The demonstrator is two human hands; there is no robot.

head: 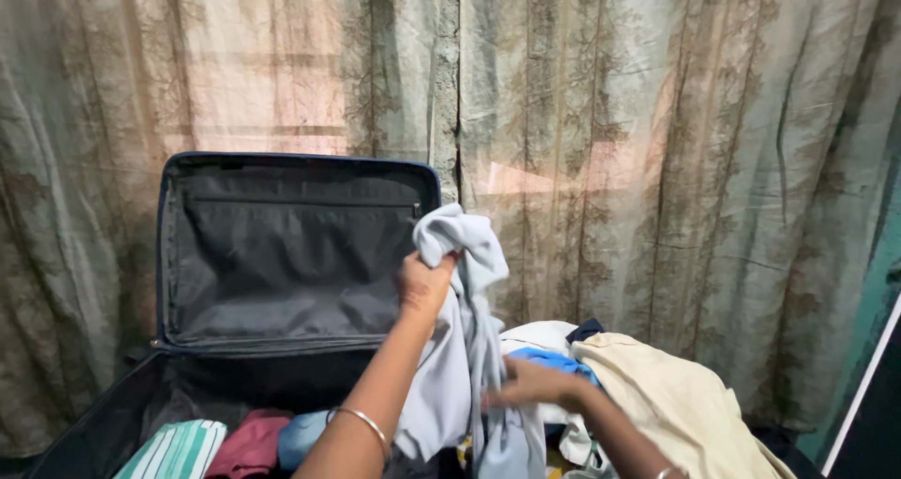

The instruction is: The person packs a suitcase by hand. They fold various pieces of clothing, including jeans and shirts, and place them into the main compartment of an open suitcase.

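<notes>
My left hand is raised and shut on the top of a pale grey-blue garment, which hangs down in folds in front of the open suitcase. Lower down, my right hand reaches in from the right, and its fingers pinch the hanging cloth near its lower part. A thin metal bangle circles my left wrist. The garment's bottom end drops out of view behind my arms.
The dark blue suitcase lid leans against a patterned curtain. Inside the case lie a green-and-white striped cloth, a maroon cloth and a light blue one. A pile with a cream garment lies at the right.
</notes>
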